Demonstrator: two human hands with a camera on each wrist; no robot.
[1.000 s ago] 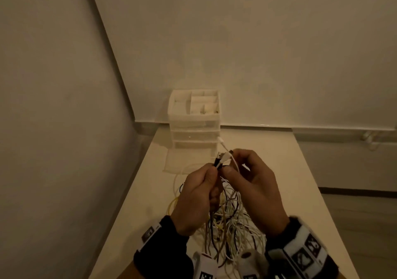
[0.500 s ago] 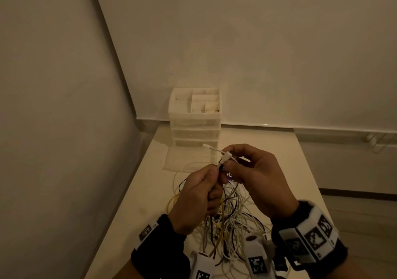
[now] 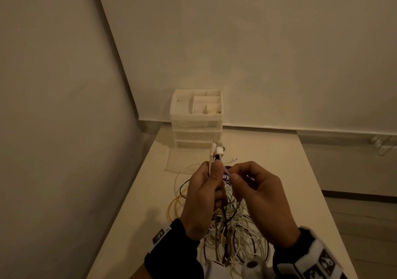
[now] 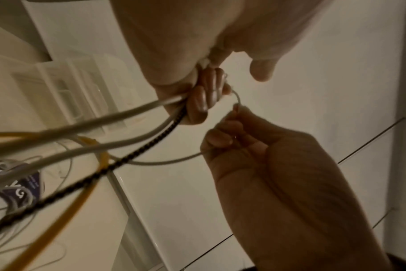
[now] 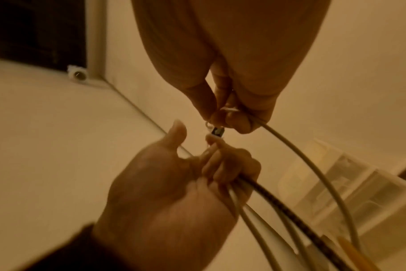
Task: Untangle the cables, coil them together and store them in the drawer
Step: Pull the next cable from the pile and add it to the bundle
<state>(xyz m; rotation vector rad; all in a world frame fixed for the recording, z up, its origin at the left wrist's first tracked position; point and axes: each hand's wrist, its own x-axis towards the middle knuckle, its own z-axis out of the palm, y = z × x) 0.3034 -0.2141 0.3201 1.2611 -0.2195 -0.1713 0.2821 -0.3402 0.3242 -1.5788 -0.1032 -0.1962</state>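
Left hand: several cable ends are clamped in curled fingers, plugs standing up above the fist.
Right hand: one thin white strand is pinched between thumb and fingertips.
Cables: the tangle hangs onto the near table.
Drawer unit: at the far edge, bottom drawer pulled out.
Advice: the pinched strand should be drawn slowly, the ends kept aligned, knots loosened rather than yanked.

Head view looks down; both wrist views (blurred, perhaps upward) share the cables.
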